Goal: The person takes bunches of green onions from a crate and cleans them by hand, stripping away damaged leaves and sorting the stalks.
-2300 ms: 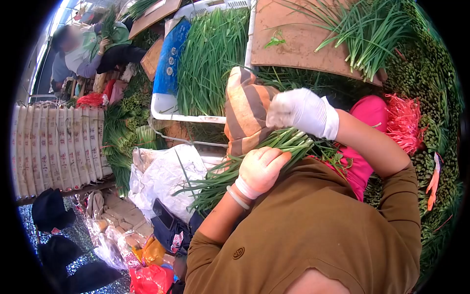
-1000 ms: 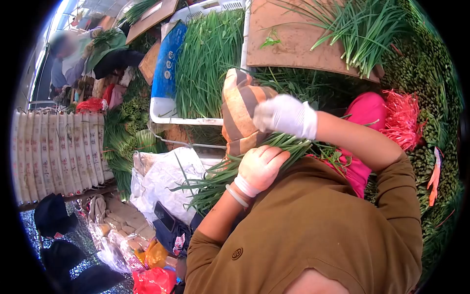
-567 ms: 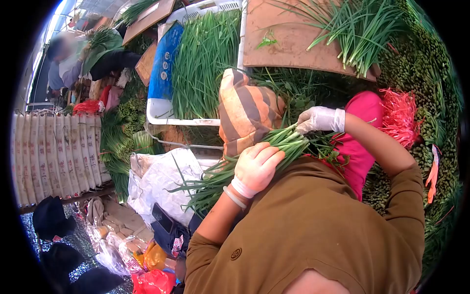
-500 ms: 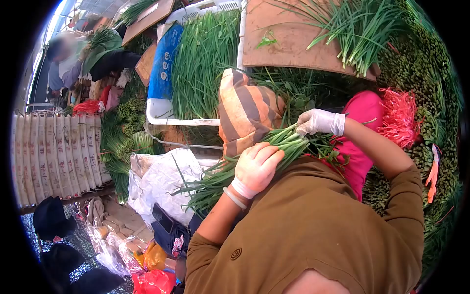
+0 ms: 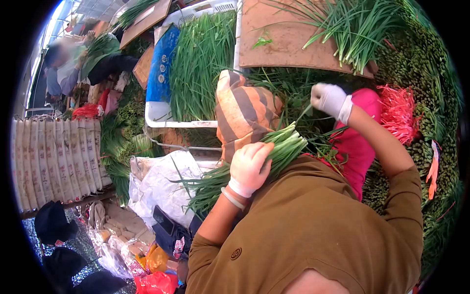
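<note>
You are keeping your gloved left hand close in front of you, its fingers curving over in a grip, while your gloved right hand is reaching farther forward, fingers curling tightly and right forearm angling outward.

I can see the gloved left hand closed over a bunch of green stalks, pale ends outward. The gloved right hand pinches a thin green strand just beyond those ends — beside the striped cloth, near my white crate of greens.
</note>
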{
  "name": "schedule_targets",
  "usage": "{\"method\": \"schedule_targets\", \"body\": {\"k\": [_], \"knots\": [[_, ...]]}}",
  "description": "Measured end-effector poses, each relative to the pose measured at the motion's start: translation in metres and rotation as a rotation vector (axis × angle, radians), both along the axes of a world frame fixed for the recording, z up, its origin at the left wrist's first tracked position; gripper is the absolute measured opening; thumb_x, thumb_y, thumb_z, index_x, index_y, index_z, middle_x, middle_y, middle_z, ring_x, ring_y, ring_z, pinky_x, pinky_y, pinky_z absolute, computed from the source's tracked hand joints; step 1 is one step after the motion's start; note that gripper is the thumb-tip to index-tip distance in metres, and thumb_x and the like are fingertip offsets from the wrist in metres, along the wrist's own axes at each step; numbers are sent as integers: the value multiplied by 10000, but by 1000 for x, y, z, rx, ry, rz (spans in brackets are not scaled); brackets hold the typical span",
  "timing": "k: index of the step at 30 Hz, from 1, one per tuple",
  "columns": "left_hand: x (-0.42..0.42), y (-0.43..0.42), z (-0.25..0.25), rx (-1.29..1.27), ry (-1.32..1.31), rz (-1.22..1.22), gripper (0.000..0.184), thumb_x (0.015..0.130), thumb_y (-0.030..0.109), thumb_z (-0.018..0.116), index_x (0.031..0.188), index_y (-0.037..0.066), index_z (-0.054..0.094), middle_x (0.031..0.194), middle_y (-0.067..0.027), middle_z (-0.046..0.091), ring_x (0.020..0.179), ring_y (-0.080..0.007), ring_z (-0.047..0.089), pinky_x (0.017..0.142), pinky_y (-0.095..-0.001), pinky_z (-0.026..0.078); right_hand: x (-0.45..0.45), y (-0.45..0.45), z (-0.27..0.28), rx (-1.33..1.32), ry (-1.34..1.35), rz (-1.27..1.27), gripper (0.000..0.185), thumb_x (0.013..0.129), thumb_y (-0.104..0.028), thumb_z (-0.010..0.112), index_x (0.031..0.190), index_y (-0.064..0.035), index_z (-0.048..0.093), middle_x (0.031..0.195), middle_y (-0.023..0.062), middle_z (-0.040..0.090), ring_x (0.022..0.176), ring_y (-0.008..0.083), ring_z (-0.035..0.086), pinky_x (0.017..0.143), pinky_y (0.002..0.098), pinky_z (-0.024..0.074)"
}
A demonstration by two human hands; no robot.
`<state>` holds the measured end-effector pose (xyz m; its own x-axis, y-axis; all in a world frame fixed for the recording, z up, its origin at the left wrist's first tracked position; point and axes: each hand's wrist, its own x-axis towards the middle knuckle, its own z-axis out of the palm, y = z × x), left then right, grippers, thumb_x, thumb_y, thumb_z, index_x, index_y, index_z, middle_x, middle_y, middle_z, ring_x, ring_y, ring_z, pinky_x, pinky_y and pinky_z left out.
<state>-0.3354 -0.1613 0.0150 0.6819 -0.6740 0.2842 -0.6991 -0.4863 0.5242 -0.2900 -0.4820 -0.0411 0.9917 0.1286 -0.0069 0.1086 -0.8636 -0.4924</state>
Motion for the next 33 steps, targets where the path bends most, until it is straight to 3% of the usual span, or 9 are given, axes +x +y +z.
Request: {"method": "schedule_targets", "body": {"k": [4,7,11,13,17,21,26,29,33], "knots": [[0,0,2,-77,-42,-100,406,662,36,686,1060,65,612,956,-80,610,820,-276,600,698,-384,487,38,-21,13,-323,-209,-95,106,758,-164,598,742,-68,640,759,158,650,733,343,652,647,431,530],[-1,3,2,-82,-30,-79,411,659,35,683,1061,61,603,960,-85,609,826,-284,600,700,-383,490,48,-26,7,-782,274,28,140,763,-64,568,836,-57,687,845,163,689,811,327,688,689,421,553],[0,-1,4,-22,41,-26,453,637,12,699,1077,52,595,1027,-108,613,918,-301,592,776,-387,472,36,61,52,-121,-93,288,165,816,-122,552,950,-96,644,871,162,650,840,346,657,694,437,534],[0,-3,4,24,61,-20,463,645,24,703,1093,47,590,1040,-119,608,935,-308,585,797,-390,468,28,101,56,-89,-159,484,387,798,-109,553,1181,-165,556,855,120,632,754,291,660,599,397,529],[5,-1,1,100,69,1,468,684,70,694,1134,46,570,1014,-127,603,911,-320,586,787,-404,480,27,130,40,-107,-23,612,81,750,-162,616,754,-96,664,675,128,640,598,316,653,539,403,524],[17,12,-4,-8,203,144,482,723,60,679,1187,30,551,999,-162,617,946,-335,602,828,-395,487,45,70,39,-292,24,422,68,725,-143,631,726,-78,651,703,159,650,617,331,658,547,417,527],[22,22,-18,-257,563,307,475,811,-31,615,1274,2,514,1042,-105,635,959,-149,608,852,-276,484,10,-51,-12,-542,205,71,155,740,-72,602,854,-59,706,832,188,679,723,356,670,636,398,555],[26,24,-23,-286,620,330,473,827,-41,595,1288,-7,494,1057,-95,626,941,-128,595,846,-249,472,-35,-17,4,177,554,16,298,791,-135,659,1065,-17,652,903,157,688,732,268,680,671,340,554],[13,14,-6,-199,532,273,668,751,161,719,1320,-38,432,1246,-227,534,1110,-311,565,929,-368,456,-61,63,5,988,849,-62,397,849,-177,674,1201,-28,569,955,48,661,749,114,625,652,254,524]]}}
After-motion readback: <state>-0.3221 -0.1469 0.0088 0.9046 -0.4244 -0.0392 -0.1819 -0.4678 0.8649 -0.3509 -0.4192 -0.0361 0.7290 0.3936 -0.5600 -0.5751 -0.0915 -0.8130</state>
